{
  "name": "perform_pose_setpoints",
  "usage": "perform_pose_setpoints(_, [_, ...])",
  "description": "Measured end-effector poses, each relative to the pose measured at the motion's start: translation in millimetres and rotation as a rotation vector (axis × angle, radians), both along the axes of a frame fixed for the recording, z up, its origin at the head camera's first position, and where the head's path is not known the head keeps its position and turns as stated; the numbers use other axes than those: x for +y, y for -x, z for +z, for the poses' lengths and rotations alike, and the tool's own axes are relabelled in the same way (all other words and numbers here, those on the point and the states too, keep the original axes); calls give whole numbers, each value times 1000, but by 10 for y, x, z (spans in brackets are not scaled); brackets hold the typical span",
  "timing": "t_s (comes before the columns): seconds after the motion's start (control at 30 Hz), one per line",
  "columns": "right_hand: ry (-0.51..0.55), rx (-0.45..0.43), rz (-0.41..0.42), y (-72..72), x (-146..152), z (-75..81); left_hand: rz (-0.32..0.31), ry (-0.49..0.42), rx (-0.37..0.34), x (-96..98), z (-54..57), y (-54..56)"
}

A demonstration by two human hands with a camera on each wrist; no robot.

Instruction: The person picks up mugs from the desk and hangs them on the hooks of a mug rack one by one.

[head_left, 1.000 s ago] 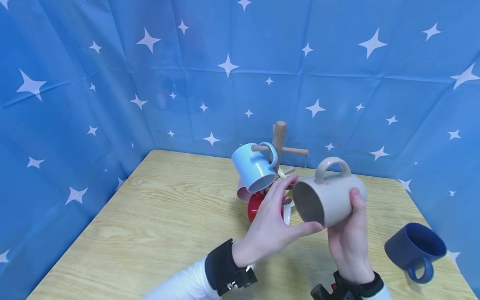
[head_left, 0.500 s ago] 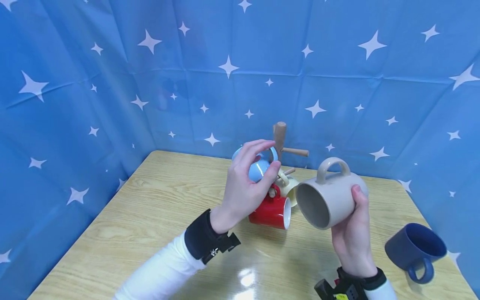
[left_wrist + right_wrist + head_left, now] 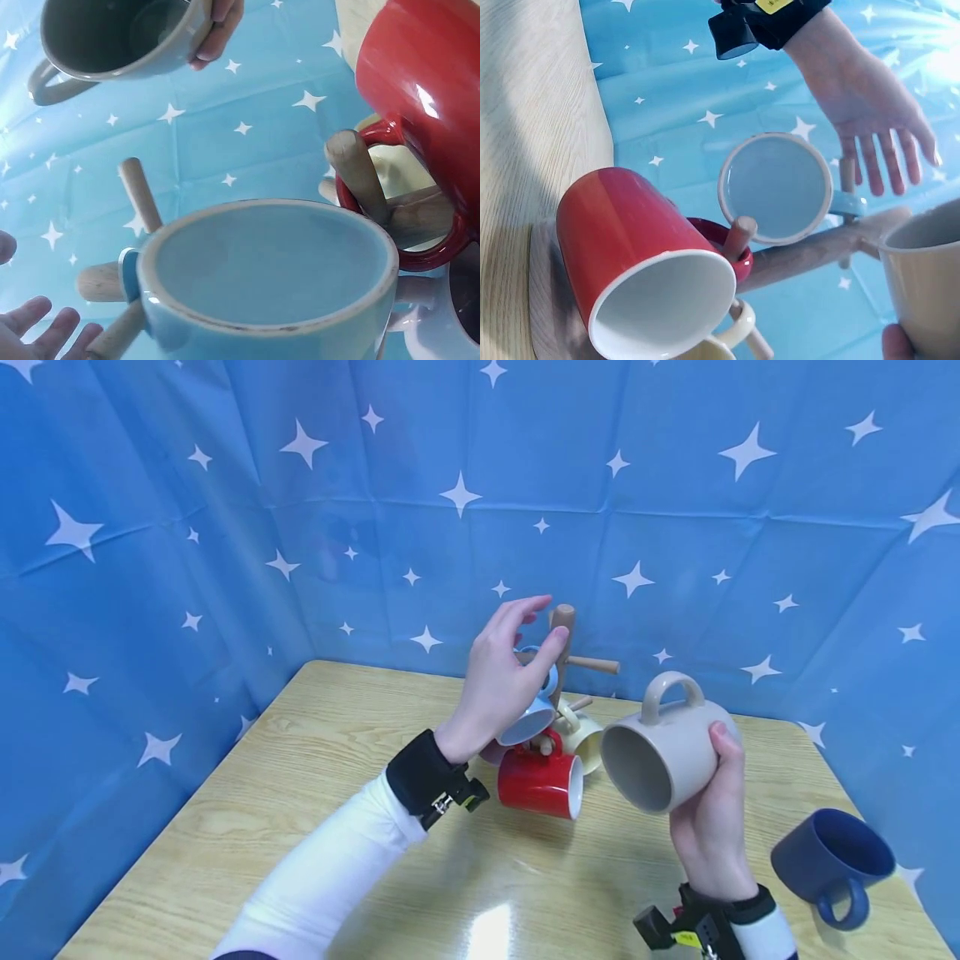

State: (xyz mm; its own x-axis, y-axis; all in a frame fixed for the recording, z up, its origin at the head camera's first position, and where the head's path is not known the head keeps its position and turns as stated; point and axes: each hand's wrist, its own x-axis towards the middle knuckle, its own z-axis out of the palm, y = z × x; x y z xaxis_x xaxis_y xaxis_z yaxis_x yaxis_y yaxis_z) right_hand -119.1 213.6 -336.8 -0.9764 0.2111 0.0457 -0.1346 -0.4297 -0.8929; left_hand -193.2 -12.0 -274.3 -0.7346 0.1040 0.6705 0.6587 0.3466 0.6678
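My right hand [image 3: 712, 827] holds a beige mug [image 3: 667, 758] in the air right of a wooden mug tree [image 3: 562, 625], its handle up and mouth facing left. My left hand [image 3: 498, 685] is raised by the tree's top, thumb and fingers apart around nothing; the right wrist view shows its fingers [image 3: 889, 154] nearly straight. A light blue mug [image 3: 270, 270] hangs from an upper peg, partly hidden by that hand in the head view. Lower down hang a red mug [image 3: 536, 785] and a cream mug [image 3: 585, 743]. A pinkish mug [image 3: 431, 330] is mostly hidden behind them.
A navy mug [image 3: 828, 856] stands upright on the wooden table [image 3: 360, 752] at the right, handle toward the front. One upper peg [image 3: 596, 664] of the tree juts out to the right, bare. A blue star-patterned curtain [image 3: 375, 539] hangs behind and at the sides.
My left hand has left the beige mug's rim, swung left and risen to the tree's top, uncovering the red and cream mugs. My right hand has shifted slightly right, still holding the beige mug.
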Motion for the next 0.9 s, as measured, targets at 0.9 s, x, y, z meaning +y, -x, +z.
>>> perform_pose_setpoints(0.9, [-58, -51, 39, 200, 43, -8, -27, 18, -169, 132, 49, 328])
